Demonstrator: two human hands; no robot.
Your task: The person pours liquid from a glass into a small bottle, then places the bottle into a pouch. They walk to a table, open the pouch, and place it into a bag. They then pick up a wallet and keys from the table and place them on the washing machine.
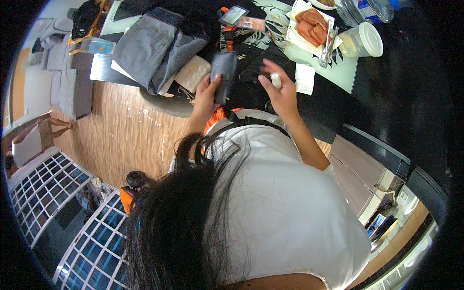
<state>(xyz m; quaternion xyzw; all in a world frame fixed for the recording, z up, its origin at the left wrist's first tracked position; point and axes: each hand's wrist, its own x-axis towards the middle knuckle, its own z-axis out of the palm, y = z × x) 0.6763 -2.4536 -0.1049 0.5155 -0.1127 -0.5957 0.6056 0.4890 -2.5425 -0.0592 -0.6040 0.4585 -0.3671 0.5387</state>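
Note:
My left hand [207, 98] is closed round the lower part of a dark grey oblong case [224, 72], thumb on its face. The case looks like a long wallet and is held upright in front of my body. To its right, my right hand [284, 94] has a small white bottle-like piece [276, 80] tucked in the palm; its index finger and thumb point toward the case, slightly blurred. A cream quilted pouch [193, 74] lies just left of the case. Folded grey jeans [157, 48] lie beyond the pouch.
On the black table [386, 92] lie ID cards [234, 16] with an orange-and-black lanyard, and a white napkin [304, 79]. Farther right are a tray of orange-red food slices [311, 28], metal tongs [328, 46], a white-lidded tub [362, 41] and a clear plastic bottle [365, 10].

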